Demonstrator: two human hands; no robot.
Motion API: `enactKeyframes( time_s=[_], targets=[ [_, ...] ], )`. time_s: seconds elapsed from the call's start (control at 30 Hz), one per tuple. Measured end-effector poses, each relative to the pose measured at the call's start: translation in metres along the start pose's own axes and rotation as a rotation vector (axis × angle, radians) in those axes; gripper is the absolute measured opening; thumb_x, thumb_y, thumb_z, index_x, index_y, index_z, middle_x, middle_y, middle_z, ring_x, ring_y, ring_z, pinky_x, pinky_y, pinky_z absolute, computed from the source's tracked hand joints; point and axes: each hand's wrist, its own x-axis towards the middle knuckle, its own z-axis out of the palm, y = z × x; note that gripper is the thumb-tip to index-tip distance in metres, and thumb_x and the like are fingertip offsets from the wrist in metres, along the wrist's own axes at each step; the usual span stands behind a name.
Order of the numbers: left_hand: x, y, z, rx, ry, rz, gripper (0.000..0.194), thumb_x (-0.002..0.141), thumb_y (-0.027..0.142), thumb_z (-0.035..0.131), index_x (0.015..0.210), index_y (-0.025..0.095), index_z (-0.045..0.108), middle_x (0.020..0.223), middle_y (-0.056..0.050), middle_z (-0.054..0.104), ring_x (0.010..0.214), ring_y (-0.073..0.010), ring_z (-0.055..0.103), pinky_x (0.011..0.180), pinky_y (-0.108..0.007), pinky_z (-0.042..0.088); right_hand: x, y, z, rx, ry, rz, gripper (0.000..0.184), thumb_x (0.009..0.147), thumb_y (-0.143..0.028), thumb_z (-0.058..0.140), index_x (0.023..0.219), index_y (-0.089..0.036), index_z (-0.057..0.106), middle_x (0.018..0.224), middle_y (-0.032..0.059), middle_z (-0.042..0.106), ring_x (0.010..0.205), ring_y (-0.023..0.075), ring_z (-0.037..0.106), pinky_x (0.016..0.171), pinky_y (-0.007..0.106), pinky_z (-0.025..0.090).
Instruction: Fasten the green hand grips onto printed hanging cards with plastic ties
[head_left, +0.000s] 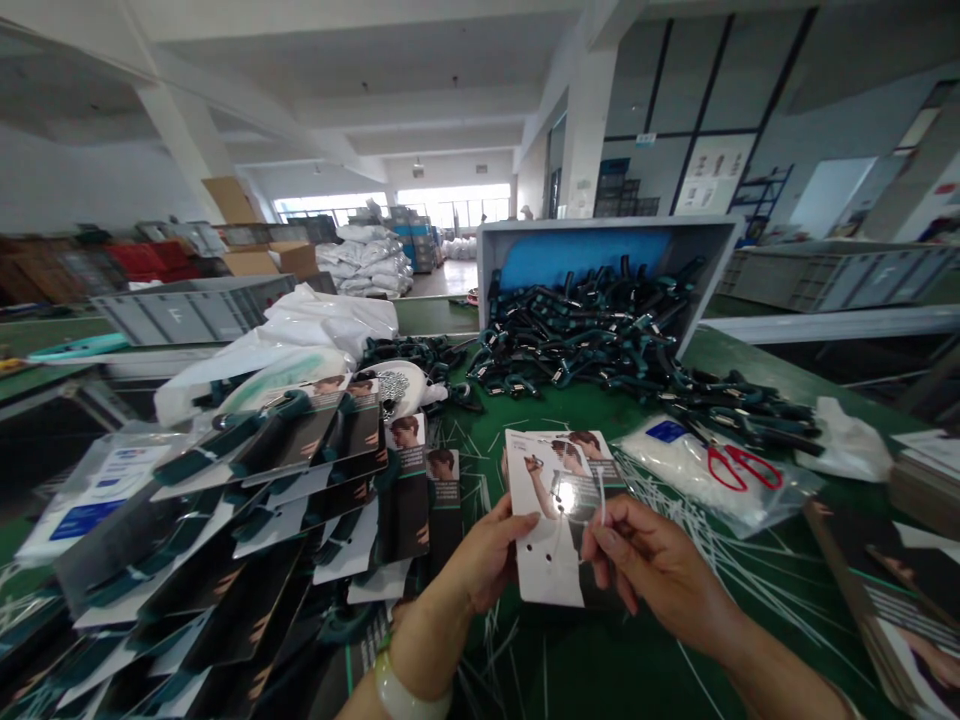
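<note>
Left of the left hand (486, 556) lay carded dark-green handles (247, 440). That hand grasped a punched printed card (546, 520) upright, steadying it for the right hand (654, 572), which pinched a thin white plastic tie (601, 500) before the card; red-handled scissors (742, 467) lay beyond.

White card (544, 560) with a black-and-grey print, thin white plastic ties (601, 500) streaking the green desk (780, 650), bright red on the scissors (742, 467), dark teal-and-black straps (585, 345), and a blue panel inside the grey crate (600, 255)!
</note>
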Motion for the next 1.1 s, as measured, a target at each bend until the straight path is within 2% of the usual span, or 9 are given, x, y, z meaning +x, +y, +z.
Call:
enactKeyframes(
  time_s=[0.17, 0.5, 0.63, 0.73, 0.8, 0.9, 1.0, 1.1],
  targets=[
    [-0.002, 0.000, 0.003, 0.068, -0.013, -0.007, 0.040, 0.070, 0.022, 0.060, 0.108, 0.017, 0.050, 0.076, -0.003, 0.060, 0.060, -0.0127, 0.054, 0.055, -0.024, 0.039, 0.000, 0.006, 0.000, 0.023, 0.008, -0.046, 0.021, 0.087, -0.038, 0.044, 0.082, -0.019, 0.048, 0.068, -0.0017, 0.055, 0.044, 0.0043, 0.046, 0.036, 0.015, 0.037],
    [0.000, -0.003, 0.002, 0.068, -0.033, -0.014, 0.041, 0.068, 0.020, 0.061, 0.108, 0.019, 0.052, 0.077, -0.003, 0.061, 0.061, -0.0133, 0.055, 0.057, -0.025, 0.040, 0.004, 0.003, 0.002, -0.060, 0.009, -0.075, 0.020, 0.088, -0.037, 0.043, 0.081, -0.018, 0.046, 0.063, -0.0035, 0.053, 0.038, 0.0031, 0.044, 0.035, 0.015, 0.034],
    [0.000, -0.002, 0.004, 0.017, -0.037, -0.010, 0.041, 0.068, 0.019, 0.062, 0.108, 0.017, 0.052, 0.074, -0.002, 0.061, 0.059, -0.0123, 0.054, 0.056, -0.024, 0.040, 0.001, 0.006, 0.006, -0.132, -0.031, -0.093, 0.019, 0.090, -0.034, 0.039, 0.083, -0.019, 0.048, 0.065, -0.0029, 0.054, 0.039, 0.0041, 0.046, 0.037, 0.016, 0.037],
    [-0.001, -0.001, 0.003, -0.063, -0.042, 0.001, 0.044, 0.069, 0.020, 0.062, 0.111, 0.017, 0.050, 0.079, -0.004, 0.062, 0.064, -0.0138, 0.056, 0.061, -0.026, 0.042, -0.004, 0.013, 0.005, -0.389, 0.029, -0.270, 0.011, 0.089, -0.025, 0.042, 0.089, -0.021, 0.052, 0.082, 0.0024, 0.060, 0.066, 0.0105, 0.059, 0.058, 0.022, 0.049],
    [-0.002, -0.001, 0.002, -0.101, -0.053, 0.015, 0.048, 0.071, 0.020, 0.062, 0.117, 0.019, 0.047, 0.087, -0.005, 0.062, 0.072, -0.0156, 0.058, 0.066, -0.028, 0.044, -0.007, 0.020, 0.002, -0.600, 0.105, -0.429, 0.010, 0.086, -0.019, 0.045, 0.090, -0.022, 0.054, 0.094, 0.0051, 0.059, 0.087, 0.0151, 0.059, 0.073, 0.028, 0.048],
    [-0.004, -0.002, 0.003, -0.088, -0.053, 0.017, 0.054, 0.073, 0.021, 0.061, 0.123, 0.023, 0.041, 0.094, -0.006, 0.062, 0.075, -0.0162, 0.059, 0.067, -0.029, 0.044, -0.007, 0.029, -0.005, -0.778, 0.155, -0.541, 0.014, 0.084, -0.015, 0.047, 0.090, -0.021, 0.057, 0.093, 0.0064, 0.059, 0.086, 0.0162, 0.058, 0.072, 0.029, 0.048],
    [-0.007, -0.001, 0.008, -0.054, -0.038, 0.006, 0.058, 0.073, 0.026, 0.064, 0.125, 0.024, 0.039, 0.091, -0.004, 0.062, 0.071, -0.0146, 0.058, 0.066, -0.027, 0.044, -0.004, 0.034, -0.010, -0.782, 0.154, -0.526, 0.014, 0.084, -0.017, 0.046, 0.089, -0.021, 0.058, 0.088, 0.0061, 0.059, 0.082, 0.0159, 0.058, 0.069, 0.028, 0.048],
    [-0.010, 0.000, 0.015, -0.052, -0.037, 0.000, 0.057, 0.071, 0.027, 0.067, 0.121, 0.021, 0.043, 0.086, -0.004, 0.062, 0.067, -0.0129, 0.057, 0.063, -0.025, 0.043, -0.002, 0.034, -0.009, -0.677, 0.144, -0.422, 0.012, 0.086, -0.020, 0.045, 0.084, -0.021, 0.057, 0.081, 0.0039, 0.059, 0.078, 0.0147, 0.057, 0.068, 0.026, 0.048]
  ],
)
